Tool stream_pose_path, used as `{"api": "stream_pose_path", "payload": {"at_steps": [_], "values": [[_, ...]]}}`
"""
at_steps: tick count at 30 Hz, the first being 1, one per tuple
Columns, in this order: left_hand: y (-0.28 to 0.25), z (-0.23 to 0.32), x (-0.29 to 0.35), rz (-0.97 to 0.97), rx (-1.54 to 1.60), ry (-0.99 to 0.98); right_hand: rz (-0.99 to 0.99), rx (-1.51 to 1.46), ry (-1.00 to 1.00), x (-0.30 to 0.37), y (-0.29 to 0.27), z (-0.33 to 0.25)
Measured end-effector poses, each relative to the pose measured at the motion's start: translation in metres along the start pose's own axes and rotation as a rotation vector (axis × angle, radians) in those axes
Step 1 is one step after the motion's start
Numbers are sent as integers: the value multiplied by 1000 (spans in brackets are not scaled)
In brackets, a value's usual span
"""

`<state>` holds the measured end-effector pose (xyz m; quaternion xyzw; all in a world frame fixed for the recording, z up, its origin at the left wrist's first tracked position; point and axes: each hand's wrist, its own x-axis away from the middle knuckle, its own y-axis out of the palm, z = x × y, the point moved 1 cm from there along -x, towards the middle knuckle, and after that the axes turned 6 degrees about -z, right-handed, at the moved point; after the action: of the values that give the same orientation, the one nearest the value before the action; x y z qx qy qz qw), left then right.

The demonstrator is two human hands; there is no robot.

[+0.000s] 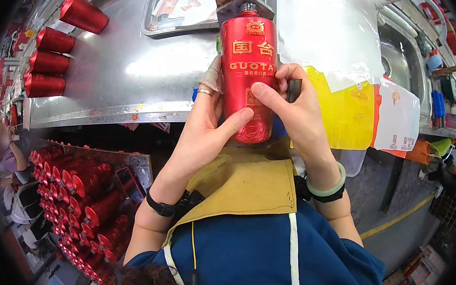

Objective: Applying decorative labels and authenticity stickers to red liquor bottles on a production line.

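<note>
A glossy red bottle [248,50] with gold lettering and an emblem lies over the front edge of the metal table, its neck away from me. My left hand [206,123] is closed round its left side, the thumb pressing low on the front. A pale cloth wrap covers one of this hand's fingers. On the other side my right hand [298,113] grips the bottle, its thumb on a small gold square label [252,97]. A dark, short object [294,89] shows among the right fingers; its kind is unclear. The bottle's neck rests at a grey metal block [230,9].
Several red bottles [50,63] lie at the table's left. Behind is a metal tray [148,23] with label scraps. White sheets [327,32] and a yellow sheet [343,111] cover the right side, near a sink [388,42]. Many red bottles [85,185] are stacked lower left.
</note>
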<state>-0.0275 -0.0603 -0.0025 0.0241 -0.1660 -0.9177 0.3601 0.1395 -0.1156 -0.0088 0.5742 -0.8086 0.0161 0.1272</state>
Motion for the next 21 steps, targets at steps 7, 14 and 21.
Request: {"api": "stream_pose_path", "payload": {"at_steps": [7, 14, 21], "values": [[-15, -1, 0, -10, 113, -66, -10, -17, -1, 0, 0, -3], [-21, 2, 0, -128, 157, -78, -20, 23, -26, 2, 0, -1], [-29, -2, 2, -198, 205, -39, -26, -10, -14, 3, 1, -1]]}}
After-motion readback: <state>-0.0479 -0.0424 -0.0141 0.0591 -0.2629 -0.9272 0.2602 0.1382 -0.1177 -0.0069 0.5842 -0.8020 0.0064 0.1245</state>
